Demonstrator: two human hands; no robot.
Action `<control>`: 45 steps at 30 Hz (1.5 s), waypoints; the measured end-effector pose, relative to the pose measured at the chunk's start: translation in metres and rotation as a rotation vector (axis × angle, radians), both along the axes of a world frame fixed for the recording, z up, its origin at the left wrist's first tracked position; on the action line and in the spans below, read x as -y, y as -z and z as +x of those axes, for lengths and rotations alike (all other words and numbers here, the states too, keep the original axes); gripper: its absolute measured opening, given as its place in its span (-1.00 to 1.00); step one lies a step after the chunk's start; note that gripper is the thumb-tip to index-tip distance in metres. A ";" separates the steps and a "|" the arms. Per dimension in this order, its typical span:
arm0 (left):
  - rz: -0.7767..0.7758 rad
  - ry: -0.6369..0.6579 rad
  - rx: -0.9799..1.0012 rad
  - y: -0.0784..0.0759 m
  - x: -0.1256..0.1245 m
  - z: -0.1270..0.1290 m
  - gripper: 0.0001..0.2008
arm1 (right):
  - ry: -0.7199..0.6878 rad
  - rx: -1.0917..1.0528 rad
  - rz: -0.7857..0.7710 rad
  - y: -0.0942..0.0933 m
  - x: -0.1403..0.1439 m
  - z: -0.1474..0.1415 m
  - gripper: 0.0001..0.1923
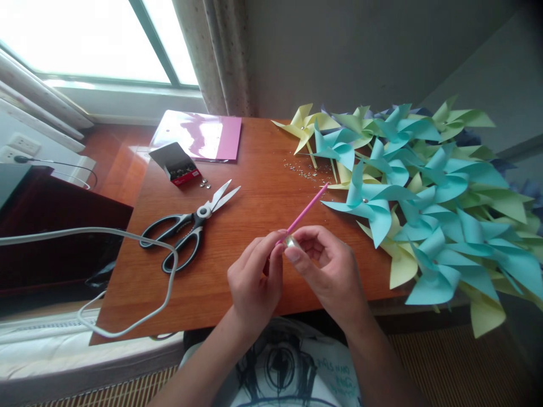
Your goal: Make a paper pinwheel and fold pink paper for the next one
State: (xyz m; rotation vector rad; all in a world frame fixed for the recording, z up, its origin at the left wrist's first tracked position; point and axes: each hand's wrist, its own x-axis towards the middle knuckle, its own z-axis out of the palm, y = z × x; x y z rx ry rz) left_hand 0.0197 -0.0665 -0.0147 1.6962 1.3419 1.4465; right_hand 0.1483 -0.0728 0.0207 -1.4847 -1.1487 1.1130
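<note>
Tabletop (254,186), heaped pinwheels (418,206), cable (170,282) over scissors (204,212), pink stick (307,210) in left hand (257,274)

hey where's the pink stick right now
In the head view, the pink stick is near the middle, held by the left hand beside the right hand, its far end pointing toward the pinwheels.

- White shirt (303,370), front, beside the dark drawing (280,364): we note blue-green lettering (335,376) in several short lines.
- Line nearest the table (254,215): we read "OWN STYLE", letters slightly blurred.
- Line below it in view: we make out "CAN", with less certainty.
- Lowest line: letters visible, too blurred for us to read.
- Small red box (186,178), lid up: pale print on its red side, too small for us to read.
</note>
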 end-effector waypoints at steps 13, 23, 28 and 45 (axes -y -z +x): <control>-0.155 0.025 0.163 0.001 0.002 -0.003 -0.75 | -0.018 0.050 0.008 0.001 0.000 -0.001 -0.73; -0.476 0.110 0.528 -0.020 0.002 -0.004 -0.83 | -0.086 -0.126 0.049 0.006 0.001 -0.001 -0.72; -0.474 0.139 0.560 -0.021 0.000 -0.006 -0.82 | -0.217 -0.186 0.069 0.005 0.003 0.000 -0.73; -0.624 0.205 0.705 -0.026 -0.002 -0.008 -0.85 | -0.134 -0.054 0.249 0.004 0.006 0.006 -0.87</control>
